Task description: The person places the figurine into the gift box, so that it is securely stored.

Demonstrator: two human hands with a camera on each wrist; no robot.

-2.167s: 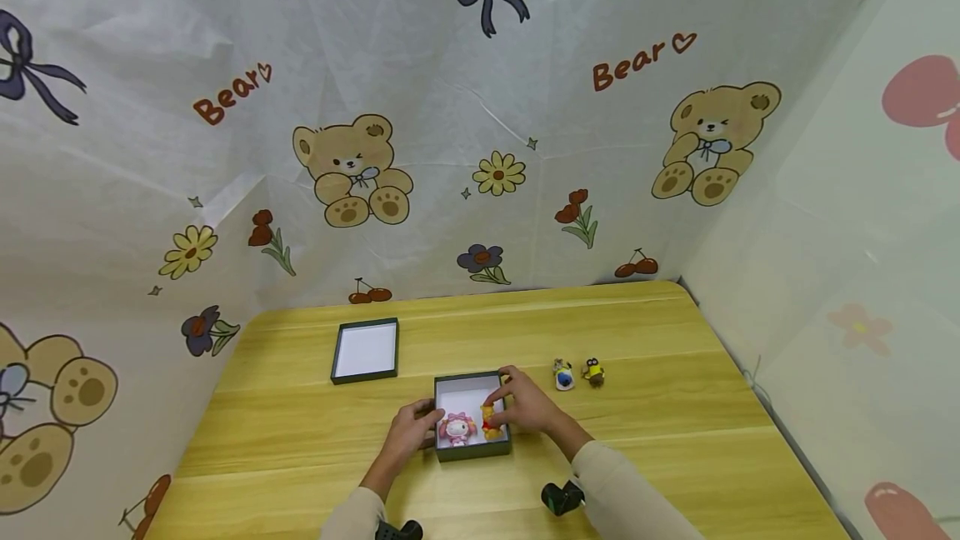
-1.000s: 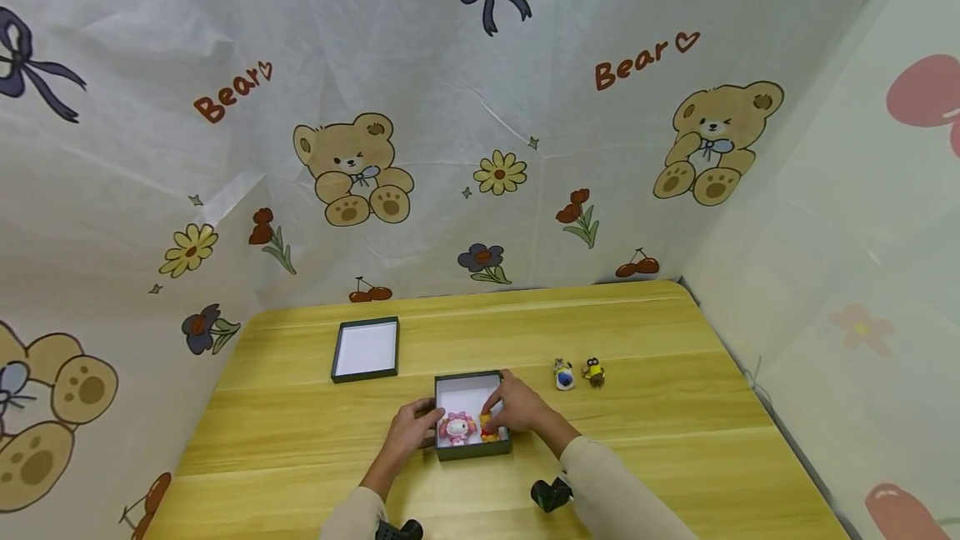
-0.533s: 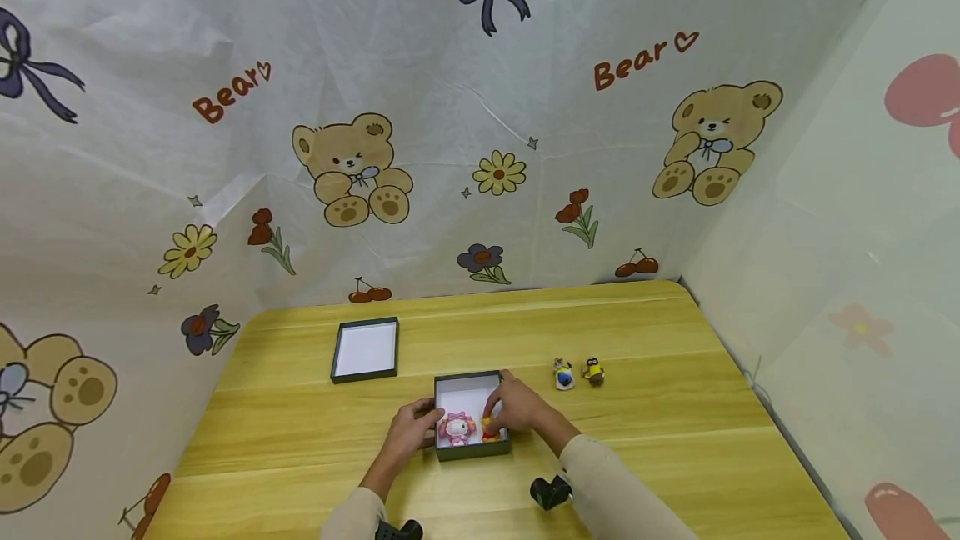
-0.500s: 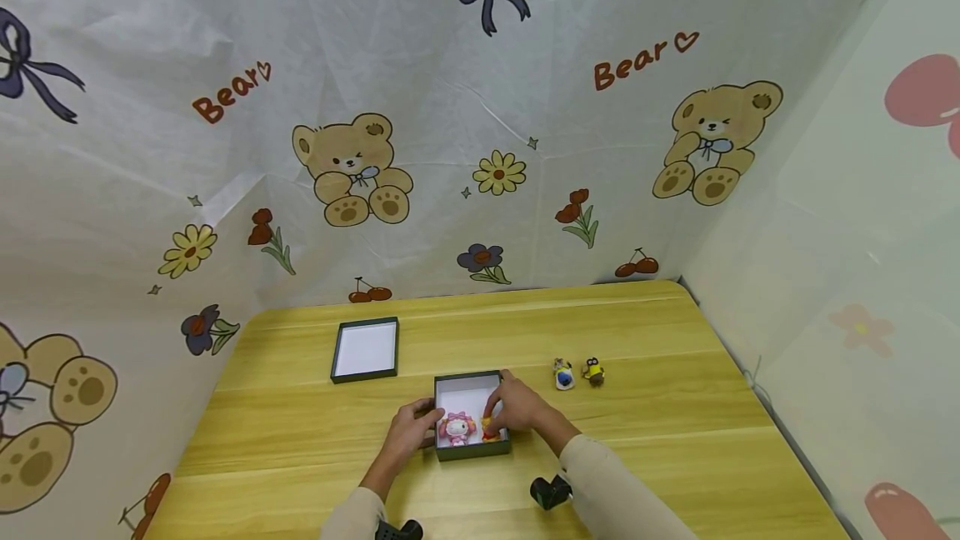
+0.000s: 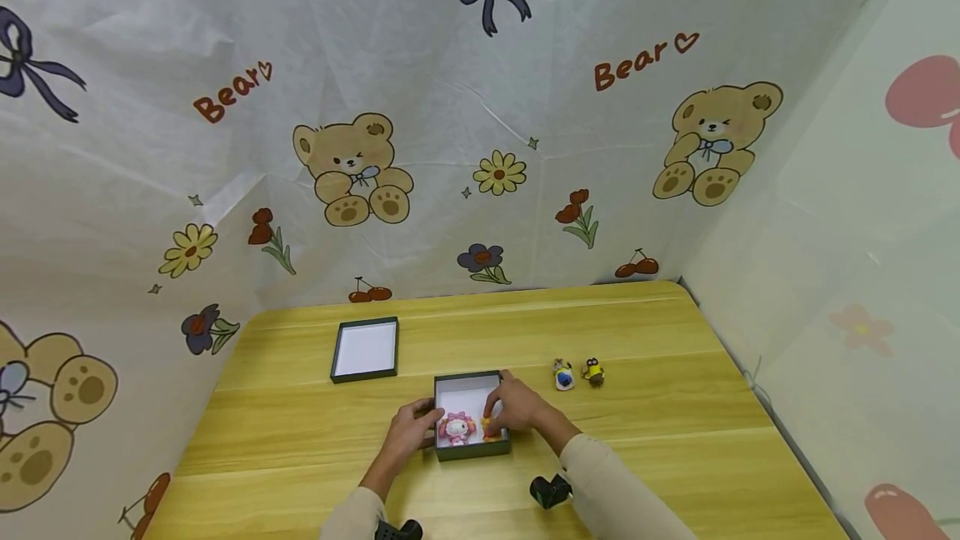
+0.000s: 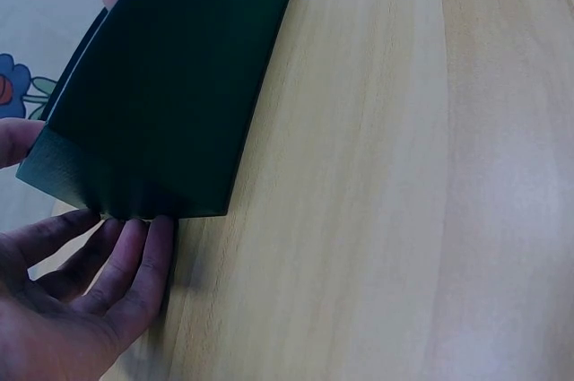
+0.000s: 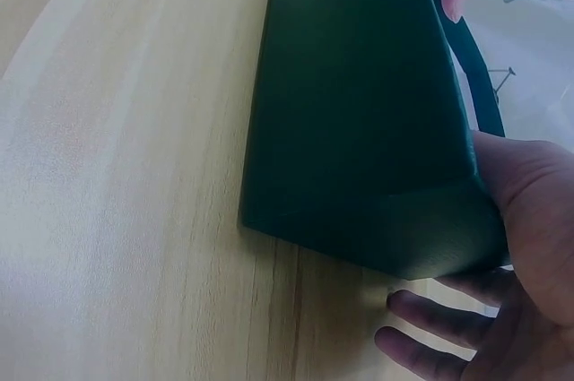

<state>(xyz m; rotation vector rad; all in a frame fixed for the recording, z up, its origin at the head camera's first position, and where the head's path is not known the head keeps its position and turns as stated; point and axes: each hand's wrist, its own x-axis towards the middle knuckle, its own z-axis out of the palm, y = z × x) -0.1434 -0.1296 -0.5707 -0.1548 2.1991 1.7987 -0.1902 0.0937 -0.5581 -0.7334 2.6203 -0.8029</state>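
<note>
A dark green box (image 5: 472,451) with a white inside sits uncovered on the table. My left hand (image 5: 408,432) grips its left wall, the thumb over the rim and the fingers against the outside, as the left wrist view shows. Inside the box a pink figurine with a bow (image 5: 457,429) stands toward the left. My right hand (image 5: 521,407) reaches over the right wall and pinches a small yellow-and-red bear figurine (image 5: 487,422), partly hidden behind the fingers. In the right wrist view, the other fingers of my right hand (image 7: 534,220) hang outside the green wall.
A shallow dark green lid (image 5: 366,348), white inside up, lies behind the box to the left. Two small figurines stand right of the box: a white-and-blue one (image 5: 564,375) and a yellow-and-black one (image 5: 594,372). Patterned cloth (image 5: 420,257) rises behind the table (image 5: 262,432).
Over about two seconds my right hand has shifted slightly left and lower into the box, covering more of the bear figurine. Left hand, box, lid and other figurines have stayed put.
</note>
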